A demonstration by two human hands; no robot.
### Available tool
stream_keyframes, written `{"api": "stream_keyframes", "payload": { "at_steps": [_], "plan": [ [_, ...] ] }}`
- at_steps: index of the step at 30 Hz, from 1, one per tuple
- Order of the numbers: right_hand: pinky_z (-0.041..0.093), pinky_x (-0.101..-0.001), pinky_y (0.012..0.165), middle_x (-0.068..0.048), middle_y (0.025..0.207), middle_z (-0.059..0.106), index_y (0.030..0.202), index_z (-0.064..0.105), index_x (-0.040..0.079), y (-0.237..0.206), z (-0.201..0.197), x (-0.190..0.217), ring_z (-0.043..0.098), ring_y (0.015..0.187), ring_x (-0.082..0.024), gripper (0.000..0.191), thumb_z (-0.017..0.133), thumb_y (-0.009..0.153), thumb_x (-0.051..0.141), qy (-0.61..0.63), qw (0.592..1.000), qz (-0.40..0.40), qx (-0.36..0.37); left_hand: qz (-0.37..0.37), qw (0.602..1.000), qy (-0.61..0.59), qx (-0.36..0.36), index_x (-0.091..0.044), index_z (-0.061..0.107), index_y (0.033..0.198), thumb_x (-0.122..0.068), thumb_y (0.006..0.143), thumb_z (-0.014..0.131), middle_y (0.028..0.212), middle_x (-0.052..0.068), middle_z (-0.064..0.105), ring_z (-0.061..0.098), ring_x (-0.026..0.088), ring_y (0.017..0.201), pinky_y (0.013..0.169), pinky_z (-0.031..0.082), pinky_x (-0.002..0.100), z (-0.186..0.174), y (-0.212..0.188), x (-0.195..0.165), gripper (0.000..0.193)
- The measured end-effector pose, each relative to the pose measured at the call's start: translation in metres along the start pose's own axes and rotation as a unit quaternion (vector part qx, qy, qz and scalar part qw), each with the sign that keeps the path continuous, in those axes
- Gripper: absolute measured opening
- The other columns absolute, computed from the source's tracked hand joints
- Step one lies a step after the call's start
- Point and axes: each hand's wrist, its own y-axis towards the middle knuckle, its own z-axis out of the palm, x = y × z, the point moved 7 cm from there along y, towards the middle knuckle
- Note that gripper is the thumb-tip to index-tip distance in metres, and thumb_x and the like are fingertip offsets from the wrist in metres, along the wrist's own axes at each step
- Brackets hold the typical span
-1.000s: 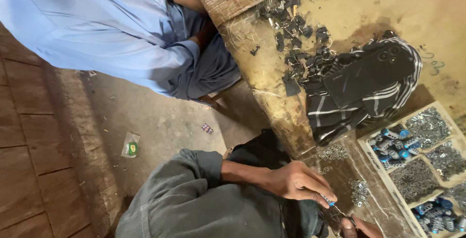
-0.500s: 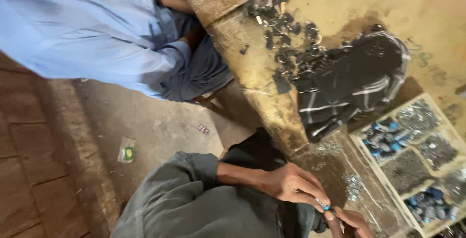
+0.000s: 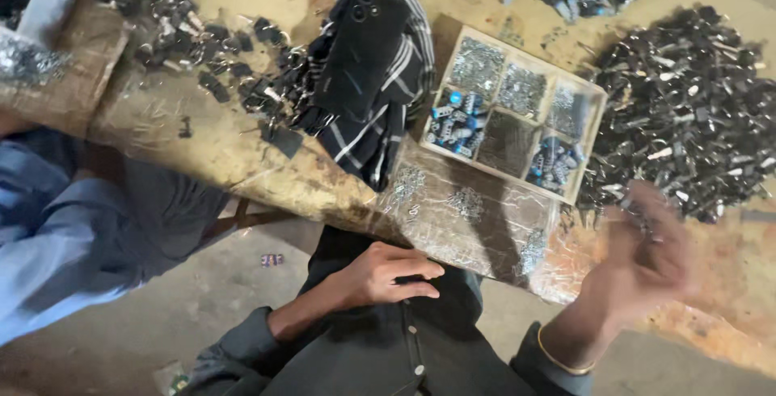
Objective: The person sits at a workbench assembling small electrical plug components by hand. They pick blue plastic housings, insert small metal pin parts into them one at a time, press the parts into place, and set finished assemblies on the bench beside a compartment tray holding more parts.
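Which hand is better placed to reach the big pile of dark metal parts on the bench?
Right. The right hand, blurred, is raised over the bench at the edge of the pile of dark parts. The left hand rests on the person's lap, below the bench edge.

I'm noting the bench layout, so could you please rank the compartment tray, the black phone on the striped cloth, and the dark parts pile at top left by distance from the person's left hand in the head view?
From the left hand, resting on the lap:
1. Compartment tray, up and right on the bench.
2. Black phone, above, on the striped cloth.
3. Dark parts pile, far upper left.
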Motion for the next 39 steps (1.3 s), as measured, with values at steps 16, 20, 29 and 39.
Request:
{"api": "stream_keyframes", "payload": {
  "at_steps": [16,20,29,39],
  "plan": [
    [0.053,-0.0389,0.086,-0.02,0.121,0.068,0.119,0.074,0.005,0.0,-0.068,-0.119,0.067,0.103,-0.033,0.026,0.074,0.093,0.006,-0.441,0.88,-0.036,0.171,0.066,0.987,0.144,0.001,-0.01,0.075,0.108,-0.016,0.094,0.079,0.098,0.005,0.078,0.075,0.02,0.078,0.067,0.062,0.033,-0.037,0.049,0.004,0.016],
    [0.053,-0.04,0.083,-0.013,0.107,0.073,0.118,0.07,0.006,-0.004,-0.085,-0.144,0.069,0.092,-0.029,0.022,0.075,0.097,0.007,-0.42,0.897,0.071,0.118,0.133,0.963,0.233,0.01,-0.01,0.074,0.109,-0.02,0.094,0.079,0.097,0.004,0.076,0.074,0.017,0.077,0.064,0.06,0.031,-0.041,0.083,-0.001,0.018],
    [0.054,-0.0398,0.082,-0.015,0.107,0.073,0.117,0.074,0.004,-0.002,-0.093,-0.133,0.07,0.095,-0.031,0.022,0.074,0.096,0.005,-0.456,0.885,0.019,0.096,0.1,0.938,0.313,0.108,-0.009,0.072,0.104,-0.022,0.095,0.071,0.087,0.005,0.069,0.072,0.025,0.073,0.051,0.054,0.039,-0.005,0.175,0.024,0.017],
    [0.051,-0.0392,0.067,-0.016,0.081,0.073,0.09,0.071,0.0,-0.01,-0.125,-0.127,0.068,0.069,-0.026,0.026,0.083,0.096,0.022,-0.488,0.862,0.117,0.073,0.067,0.915,0.36,0.171,-0.001,0.067,0.095,-0.005,0.079,0.07,0.109,0.019,0.063,0.069,0.032,0.06,0.047,0.054,0.044,0.083,0.259,0.069,0.016]
  ]
}}
